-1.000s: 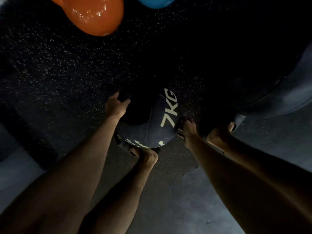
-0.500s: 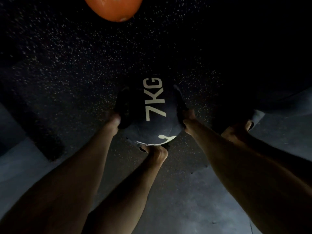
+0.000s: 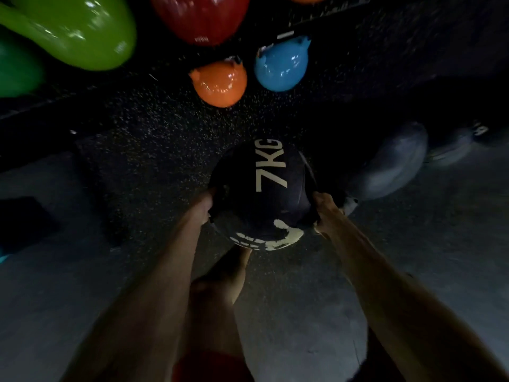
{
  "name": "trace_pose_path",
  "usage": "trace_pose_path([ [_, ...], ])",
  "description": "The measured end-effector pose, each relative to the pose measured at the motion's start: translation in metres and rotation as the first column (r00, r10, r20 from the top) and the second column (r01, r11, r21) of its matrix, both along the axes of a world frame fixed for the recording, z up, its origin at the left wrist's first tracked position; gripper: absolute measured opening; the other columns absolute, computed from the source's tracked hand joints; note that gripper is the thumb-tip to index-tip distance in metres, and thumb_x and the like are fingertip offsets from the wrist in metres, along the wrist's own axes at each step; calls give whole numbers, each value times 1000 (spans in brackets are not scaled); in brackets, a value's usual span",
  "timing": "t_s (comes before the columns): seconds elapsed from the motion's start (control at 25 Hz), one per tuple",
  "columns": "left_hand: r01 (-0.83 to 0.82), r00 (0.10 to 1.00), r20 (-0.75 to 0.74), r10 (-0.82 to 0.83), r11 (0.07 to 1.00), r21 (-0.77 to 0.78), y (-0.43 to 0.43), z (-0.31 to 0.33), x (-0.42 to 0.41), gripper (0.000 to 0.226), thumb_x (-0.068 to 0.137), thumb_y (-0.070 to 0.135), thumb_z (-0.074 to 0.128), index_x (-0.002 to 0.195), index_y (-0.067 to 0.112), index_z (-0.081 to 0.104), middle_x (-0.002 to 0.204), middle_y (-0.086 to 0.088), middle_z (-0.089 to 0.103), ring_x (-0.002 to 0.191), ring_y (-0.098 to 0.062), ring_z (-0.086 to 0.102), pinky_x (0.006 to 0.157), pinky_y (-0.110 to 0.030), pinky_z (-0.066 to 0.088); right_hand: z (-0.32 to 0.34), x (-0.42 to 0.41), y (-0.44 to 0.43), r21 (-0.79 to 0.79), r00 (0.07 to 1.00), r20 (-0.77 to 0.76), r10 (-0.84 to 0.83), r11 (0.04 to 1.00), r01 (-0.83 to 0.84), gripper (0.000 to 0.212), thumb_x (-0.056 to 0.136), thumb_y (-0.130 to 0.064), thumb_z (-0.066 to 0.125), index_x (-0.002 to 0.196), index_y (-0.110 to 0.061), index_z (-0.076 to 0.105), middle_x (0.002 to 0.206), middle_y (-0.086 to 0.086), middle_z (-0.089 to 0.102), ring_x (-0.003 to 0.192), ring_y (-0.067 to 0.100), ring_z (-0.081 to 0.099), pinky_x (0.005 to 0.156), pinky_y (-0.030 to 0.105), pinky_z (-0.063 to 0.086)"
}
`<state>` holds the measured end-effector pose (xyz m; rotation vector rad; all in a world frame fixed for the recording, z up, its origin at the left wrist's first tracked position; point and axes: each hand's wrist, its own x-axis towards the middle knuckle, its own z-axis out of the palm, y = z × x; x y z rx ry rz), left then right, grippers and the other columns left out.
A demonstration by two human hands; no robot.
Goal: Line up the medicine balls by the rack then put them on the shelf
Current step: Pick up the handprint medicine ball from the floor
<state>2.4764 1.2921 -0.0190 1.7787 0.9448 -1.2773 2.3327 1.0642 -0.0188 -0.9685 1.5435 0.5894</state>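
While the left hand and right hand clasp opposite sides of the dark round rubber 7KG medicine ball over the speckled black floor mat, the carry looks underway, and next should come a steady set-down beside the rack.

The medicine ball has turned, so 7KG now sits in its middle. The left grip slid down to its side. A green kettlebell and red kettlebell came into view.
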Motion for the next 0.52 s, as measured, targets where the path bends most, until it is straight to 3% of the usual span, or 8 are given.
trace_pose_path([
  [0.16, -42, 990, 134, 52, 996, -78, -14, 174, 5, 43, 106, 23, 44, 141, -2, 49, 139, -22, 55, 125, -36, 56, 91, -37, 47, 178, 7, -10, -105, 986, 134, 104, 990, -90, 31, 102, -7, 43, 71, -11, 44, 74, 6, 43, 66, 17, 39, 62, 31, 32],
  [0.28, -45, 963, 259, 77, 991, -130, -16, 271, 3, 38, 106, 18, 45, 137, -3, 52, 120, -19, 63, 99, -30, 61, 80, -37, 50, 274, 16, -14, -182, 937, 267, 224, 967, -179, 34, 101, -3, 40, 69, -12, 42, 69, 5, 39, 59, 15, 35, 53, 28, 29],
  [0.36, -30, 927, 357, 111, 974, -224, -13, 322, 2, 32, 106, 14, 43, 132, 0, 56, 111, -13, 63, 98, -28, 60, 81, -38, 51, 322, 24, -21, -238, 906, 332, 262, 953, -188, 36, 99, 1, 42, 66, -11, 42, 63, 2, 40, 55, 12, 37, 47, 22, 31],
  [0.44, -7, 878, 456, 150, 954, -300, -9, 364, 6, 20, 105, 10, 46, 109, 3, 64, 90, -4, 70, 87, -26, 63, 70, -32, 56, 360, 36, -28, -323, 859, 395, 325, 925, -202, 42, 98, 8, 42, 61, -10, 37, 53, -1, 40, 45, 6, 37, 38, 15, 27],
  [0.52, 55, 803, 569, 174, 931, -362, -9, 401, 13, 22, 102, 5, 49, 88, 9, 65, 71, 1, 71, 69, -16, 64, 59, -23, 54, 397, 49, -31, -391, 797, 483, 363, 904, -174, 45, 97, 13, 40, 59, -10, 36, 53, 0, 38, 31, 1, 36, 35, 11, 25],
])
